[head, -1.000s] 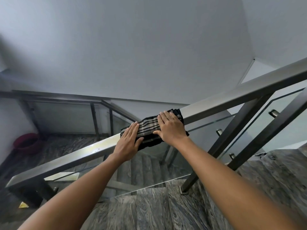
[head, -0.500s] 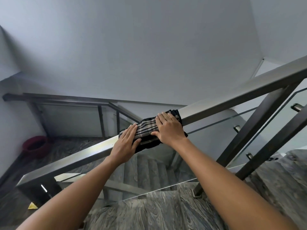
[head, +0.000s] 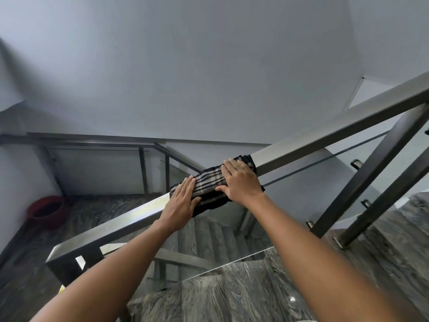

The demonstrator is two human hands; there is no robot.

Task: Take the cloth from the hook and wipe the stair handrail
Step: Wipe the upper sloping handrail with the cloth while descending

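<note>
- A folded black-and-beige plaid cloth point(head: 210, 182) is pressed flat onto the square brushed-steel handrail point(head: 325, 140) by the left hand point(head: 180, 204) and right hand point(head: 240, 182), fingers straight.
- No readable writing is seen.

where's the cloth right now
In the head view the striped cloth lies draped over the top of the sloping metal handrail, near the picture's centre, with the left hand pressing its lower end and the right hand its upper end.
</note>
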